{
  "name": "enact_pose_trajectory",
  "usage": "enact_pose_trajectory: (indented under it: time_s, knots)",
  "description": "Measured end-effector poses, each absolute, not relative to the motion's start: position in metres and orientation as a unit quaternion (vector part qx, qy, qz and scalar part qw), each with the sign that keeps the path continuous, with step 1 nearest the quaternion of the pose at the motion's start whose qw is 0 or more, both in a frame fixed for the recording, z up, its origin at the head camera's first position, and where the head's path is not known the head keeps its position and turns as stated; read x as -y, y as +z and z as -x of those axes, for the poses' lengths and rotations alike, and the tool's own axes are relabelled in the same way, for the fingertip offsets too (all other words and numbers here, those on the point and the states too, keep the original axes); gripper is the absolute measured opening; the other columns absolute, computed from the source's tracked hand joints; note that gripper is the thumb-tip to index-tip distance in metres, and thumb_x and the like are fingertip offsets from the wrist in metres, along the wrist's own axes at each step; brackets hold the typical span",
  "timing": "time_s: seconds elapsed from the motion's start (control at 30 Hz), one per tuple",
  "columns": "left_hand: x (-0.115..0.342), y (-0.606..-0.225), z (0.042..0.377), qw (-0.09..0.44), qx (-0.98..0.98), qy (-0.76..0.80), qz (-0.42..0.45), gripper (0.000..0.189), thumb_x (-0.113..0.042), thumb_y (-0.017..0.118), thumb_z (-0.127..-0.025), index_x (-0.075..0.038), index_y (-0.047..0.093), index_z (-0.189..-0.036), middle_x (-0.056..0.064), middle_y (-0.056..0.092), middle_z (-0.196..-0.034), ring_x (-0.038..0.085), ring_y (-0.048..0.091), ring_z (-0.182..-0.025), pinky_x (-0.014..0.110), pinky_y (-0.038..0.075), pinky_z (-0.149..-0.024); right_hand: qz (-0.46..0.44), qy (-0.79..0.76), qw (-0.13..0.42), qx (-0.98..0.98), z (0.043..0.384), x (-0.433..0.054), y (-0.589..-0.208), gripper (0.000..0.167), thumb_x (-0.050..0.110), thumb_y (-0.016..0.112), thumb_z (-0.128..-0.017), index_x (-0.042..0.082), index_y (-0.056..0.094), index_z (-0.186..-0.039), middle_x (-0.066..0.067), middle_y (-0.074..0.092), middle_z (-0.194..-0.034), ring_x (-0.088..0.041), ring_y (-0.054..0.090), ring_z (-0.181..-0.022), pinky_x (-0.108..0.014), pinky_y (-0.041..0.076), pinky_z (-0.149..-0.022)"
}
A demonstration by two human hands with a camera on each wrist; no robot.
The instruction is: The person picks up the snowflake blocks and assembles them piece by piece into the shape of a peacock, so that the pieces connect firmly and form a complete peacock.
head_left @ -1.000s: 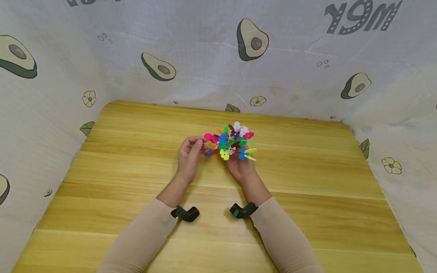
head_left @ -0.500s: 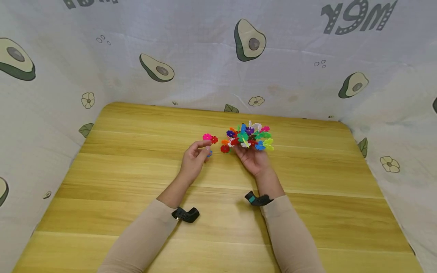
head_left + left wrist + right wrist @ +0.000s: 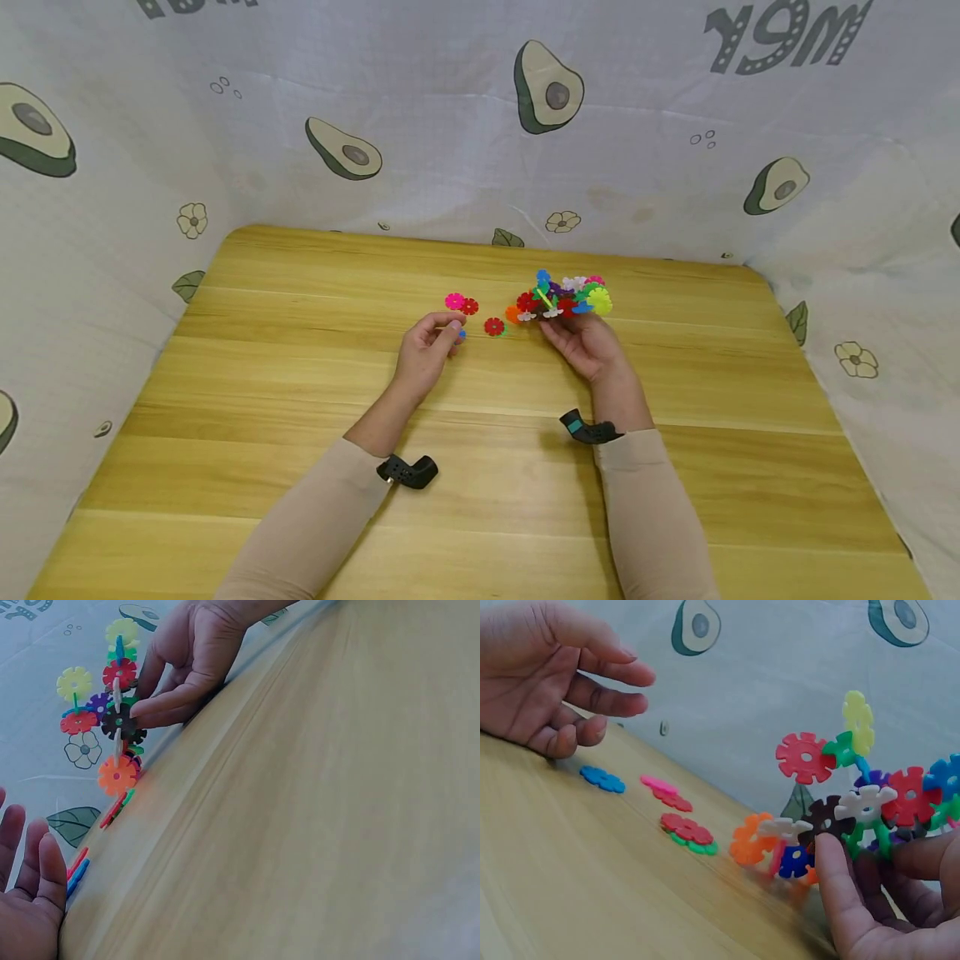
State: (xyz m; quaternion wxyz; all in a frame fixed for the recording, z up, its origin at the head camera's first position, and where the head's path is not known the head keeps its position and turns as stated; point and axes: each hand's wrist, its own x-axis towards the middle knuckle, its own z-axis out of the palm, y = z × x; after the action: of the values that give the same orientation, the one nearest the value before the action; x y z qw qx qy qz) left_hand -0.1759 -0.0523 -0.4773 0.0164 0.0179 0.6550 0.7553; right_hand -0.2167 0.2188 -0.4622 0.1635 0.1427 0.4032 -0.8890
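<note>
My right hand [image 3: 592,350] grips a cluster of interlocked plastic snowflake discs [image 3: 911,796] in many colours, with fingers and thumb at its underside. The cluster is held up over the right of the table's middle. My left hand [image 3: 422,357] has nothing between its loosely bent fingers. Near its fingertips lies a loose blue disc [image 3: 602,779]. A little farther off, a pink disc [image 3: 453,301] overlaps a red one [image 3: 470,307]. Another red disc [image 3: 493,327] lies partly over a green disc [image 3: 696,844], between the two hands.
The wooden table [image 3: 300,350] has a white cloth [image 3: 450,125] printed with avocados and flowers behind it and at both sides. A black camera band is on each wrist, over beige sleeves [image 3: 330,517].
My right hand has moved right with the cluster, away from the left hand, and turned it. The loose discs now show apart from it on the table. The left hand has shifted slightly.
</note>
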Motion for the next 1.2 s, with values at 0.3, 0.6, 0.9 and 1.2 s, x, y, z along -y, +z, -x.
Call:
enact_pose_trajectory:
  time_s: [0.3, 0.6, 0.9, 1.2]
  knots:
    - [0.052, -0.477, 0.176, 0.016, -0.655, 0.755, -0.017, 0.024, -0.015, 0.06, -0.103, 0.002, 0.069, -0.118, 0.027, 0.064, -0.118, 0.023, 0.063, -0.089, 0.023, 0.057, -0.075, -0.205, -0.794, 0.113, -0.562, 0.217, -0.232, -0.458, 0.041, 0.018, 0.042, -0.11, 0.022, 0.044, -0.151, -0.002, 0.06, -0.115, -0.015, 0.074, -0.083, -0.029, 0.065, -0.076]
    - [0.053, -0.48, 0.176, 0.023, -0.657, 0.754, -0.016, 0.028, -0.016, 0.059, -0.104, 0.005, 0.066, -0.122, 0.027, 0.063, -0.121, 0.028, 0.063, -0.096, 0.024, 0.058, -0.079, -0.24, -0.704, 0.018, -0.668, 0.218, -0.248, -0.455, 0.053, 0.007, 0.048, -0.107, 0.019, 0.035, -0.157, -0.01, 0.053, -0.141, -0.009, 0.067, -0.093, -0.024, 0.063, -0.078]
    - [0.053, -0.478, 0.175, 0.016, -0.657, 0.753, -0.016, 0.027, -0.015, 0.059, -0.104, 0.005, 0.066, -0.121, 0.027, 0.064, -0.115, 0.026, 0.064, -0.092, 0.023, 0.058, -0.076, -0.232, -0.637, -0.03, -0.734, 0.215, -0.267, -0.45, 0.064, -0.008, 0.039, -0.101, 0.02, 0.035, -0.159, -0.014, 0.054, -0.141, -0.013, 0.067, -0.096, -0.02, 0.061, -0.076]
    - [0.058, -0.482, 0.179, -0.044, -0.709, 0.704, -0.001, 0.022, -0.011, 0.061, -0.101, 0.0, 0.068, -0.119, 0.021, 0.07, -0.119, 0.02, 0.064, -0.092, 0.02, 0.055, -0.076, -0.228, -0.492, -0.18, -0.821, 0.207, -0.266, -0.434, 0.042, 0.007, 0.042, -0.101, 0.01, 0.059, -0.139, -0.01, 0.062, -0.14, -0.019, 0.055, -0.129, -0.029, 0.047, -0.109]
